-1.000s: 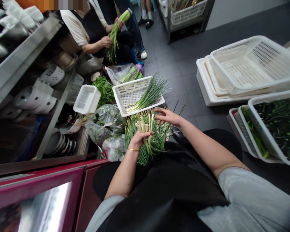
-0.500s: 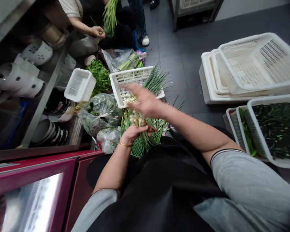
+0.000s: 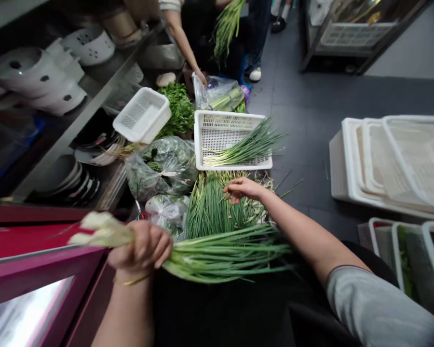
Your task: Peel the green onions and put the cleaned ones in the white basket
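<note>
My left hand is wrapped round a bunch of scallions. Their pale root ends stick out to the left of my fist, and the long green leaves trail to the right across my black apron. My right hand hovers over a pile of loose scallions, its fingers loosely bent and apart with nothing visible in them. Just beyond, a smaller bundle of thin scallions lies in a white perforated basket, the leaf tips hanging over its right side.
Bagged greens and a small white basket sit at left, beside a shelf of dishes. Stacked white bins stand at right. A co-worker's hand touches a plastic bag at the back.
My left hand has swung left and closer with the scallions, now held sideways. My right hand has drawn back from over the basket. The view has shifted, and the co-worker's hand has lowered to the bag.
</note>
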A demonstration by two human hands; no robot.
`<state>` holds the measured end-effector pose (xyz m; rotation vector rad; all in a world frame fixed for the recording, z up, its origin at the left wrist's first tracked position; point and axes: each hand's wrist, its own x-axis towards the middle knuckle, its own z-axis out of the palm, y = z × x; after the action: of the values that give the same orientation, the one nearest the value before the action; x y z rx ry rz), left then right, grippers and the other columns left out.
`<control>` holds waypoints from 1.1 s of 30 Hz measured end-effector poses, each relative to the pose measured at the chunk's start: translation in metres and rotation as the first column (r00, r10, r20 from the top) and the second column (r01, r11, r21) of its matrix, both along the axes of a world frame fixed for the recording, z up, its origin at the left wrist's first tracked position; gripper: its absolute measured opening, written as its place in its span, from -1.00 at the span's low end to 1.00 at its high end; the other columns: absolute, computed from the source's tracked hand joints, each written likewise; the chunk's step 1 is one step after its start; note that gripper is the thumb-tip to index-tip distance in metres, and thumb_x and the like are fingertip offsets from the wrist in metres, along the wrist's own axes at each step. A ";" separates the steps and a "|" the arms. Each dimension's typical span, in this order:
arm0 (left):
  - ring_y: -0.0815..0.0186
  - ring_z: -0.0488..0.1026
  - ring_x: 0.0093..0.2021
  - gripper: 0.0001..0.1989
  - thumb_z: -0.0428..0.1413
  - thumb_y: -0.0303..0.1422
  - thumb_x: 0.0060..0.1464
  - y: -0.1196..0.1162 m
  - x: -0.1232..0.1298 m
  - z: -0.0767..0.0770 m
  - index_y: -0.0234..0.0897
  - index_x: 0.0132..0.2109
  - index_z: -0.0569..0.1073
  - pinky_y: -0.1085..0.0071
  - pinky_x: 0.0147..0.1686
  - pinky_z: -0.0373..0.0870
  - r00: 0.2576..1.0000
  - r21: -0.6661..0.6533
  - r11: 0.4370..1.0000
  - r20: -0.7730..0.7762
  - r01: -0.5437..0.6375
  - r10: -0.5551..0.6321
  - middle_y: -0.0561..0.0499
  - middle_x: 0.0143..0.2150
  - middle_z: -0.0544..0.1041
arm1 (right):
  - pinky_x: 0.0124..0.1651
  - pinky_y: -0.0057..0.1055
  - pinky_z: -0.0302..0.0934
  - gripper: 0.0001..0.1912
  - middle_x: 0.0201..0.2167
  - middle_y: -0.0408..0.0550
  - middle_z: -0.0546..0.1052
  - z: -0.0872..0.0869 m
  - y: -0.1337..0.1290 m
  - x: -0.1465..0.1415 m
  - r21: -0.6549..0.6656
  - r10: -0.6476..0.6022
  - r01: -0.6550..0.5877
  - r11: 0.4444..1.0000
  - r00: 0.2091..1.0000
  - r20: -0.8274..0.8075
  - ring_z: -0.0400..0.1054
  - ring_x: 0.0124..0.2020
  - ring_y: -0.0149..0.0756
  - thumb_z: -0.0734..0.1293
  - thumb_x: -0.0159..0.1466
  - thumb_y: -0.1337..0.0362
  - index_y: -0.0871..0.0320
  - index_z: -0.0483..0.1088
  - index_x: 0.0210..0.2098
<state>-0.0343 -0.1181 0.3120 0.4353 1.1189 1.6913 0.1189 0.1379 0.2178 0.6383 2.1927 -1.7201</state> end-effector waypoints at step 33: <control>0.48 0.20 -0.64 -0.62 0.32 -0.16 -0.24 0.098 0.119 -0.040 -0.42 -0.36 0.53 0.49 -0.63 0.13 0.934 -0.224 0.971 -0.322 0.086 -0.157 0.05 -0.59 0.43 | -0.64 -0.52 0.15 -0.56 -0.62 -0.17 0.43 0.098 -0.011 0.089 -0.202 -0.632 0.608 0.768 0.664 -0.400 0.23 -0.69 -0.49 0.45 -0.01 -0.05 0.21 0.35 -0.45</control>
<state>0.0846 -0.0198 0.2717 0.6661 1.4700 1.4048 0.2082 0.1265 0.3156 1.1962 2.3740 -2.4739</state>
